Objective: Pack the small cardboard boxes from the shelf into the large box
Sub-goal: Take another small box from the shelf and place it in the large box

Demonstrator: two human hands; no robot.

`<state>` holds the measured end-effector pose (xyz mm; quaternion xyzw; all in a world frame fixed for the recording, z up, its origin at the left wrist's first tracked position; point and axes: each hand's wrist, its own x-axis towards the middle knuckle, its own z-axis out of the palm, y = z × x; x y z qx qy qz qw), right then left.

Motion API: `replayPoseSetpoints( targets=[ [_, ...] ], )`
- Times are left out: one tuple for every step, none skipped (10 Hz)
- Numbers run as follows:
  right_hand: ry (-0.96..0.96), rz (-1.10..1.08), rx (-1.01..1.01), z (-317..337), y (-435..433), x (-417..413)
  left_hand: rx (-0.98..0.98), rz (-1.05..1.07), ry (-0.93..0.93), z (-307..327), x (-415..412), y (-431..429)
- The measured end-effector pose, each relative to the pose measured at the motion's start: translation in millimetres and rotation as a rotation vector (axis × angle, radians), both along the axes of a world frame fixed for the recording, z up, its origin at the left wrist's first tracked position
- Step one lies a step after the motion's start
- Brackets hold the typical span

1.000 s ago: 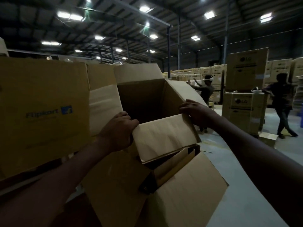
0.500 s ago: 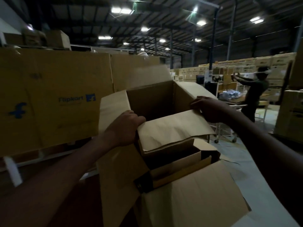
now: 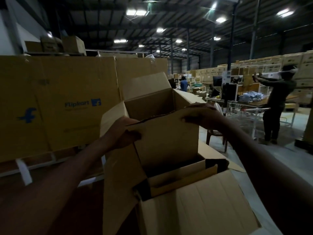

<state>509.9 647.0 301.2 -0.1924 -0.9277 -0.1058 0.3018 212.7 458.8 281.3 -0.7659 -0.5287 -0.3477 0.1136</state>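
A large open cardboard box (image 3: 194, 209) stands right in front of me with its flaps spread outward. Inside its dark opening lies a small cardboard box (image 3: 183, 179). I hold a brown cardboard piece (image 3: 166, 139), a small box or panel, upright over the opening. My left hand (image 3: 122, 133) grips its upper left corner. My right hand (image 3: 201, 116) grips its upper right edge. The inside of the large box below the held piece is mostly hidden.
A tall stack of Flipkart-printed cartons (image 3: 59, 106) fills the left. A person (image 3: 277, 106) stands at the right beside a wire cart (image 3: 245, 116) and a work table (image 3: 250, 100). More stacked cartons (image 3: 271, 65) line the far wall. Grey floor (image 3: 288, 150) lies to the right.
The held cardboard piece has swung from lying tilted to standing upright over the opening, both hands rising with it. My view turned left; the person now appears farther right.
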Motion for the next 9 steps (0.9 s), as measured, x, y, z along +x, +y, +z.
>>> replayPoseSetpoints(
  targets=[
    [0.093,0.021,-0.072,-11,-6,-4,-0.055,0.034,-0.046,-10,-6,3],
    [0.115,0.096,-0.127,-26,9,-9,-0.095,0.077,-0.012,-16,-8,9],
    [0.115,0.035,-0.4,-43,0,-1,-0.28,0.164,-0.217,-21,6,20],
    [0.023,-0.035,-0.356,-68,7,9,-0.408,0.282,-0.203,-40,16,26],
    [0.048,-0.063,-0.671,-81,12,11,-0.243,0.157,-0.021,-80,-14,56],
    [0.116,-0.074,-0.785,-89,4,4,-0.317,0.144,-0.119,-87,-11,49],
    [0.063,-0.135,-0.83,-107,13,1,-0.296,0.182,0.031,-111,-14,55],
    [-0.085,-0.243,-0.778,-126,16,-6,-0.367,0.157,-0.005,-135,-19,54],
    [-0.025,-0.289,-0.843,-137,9,-4,-0.414,0.074,-0.058,-152,-6,41]
  ],
)
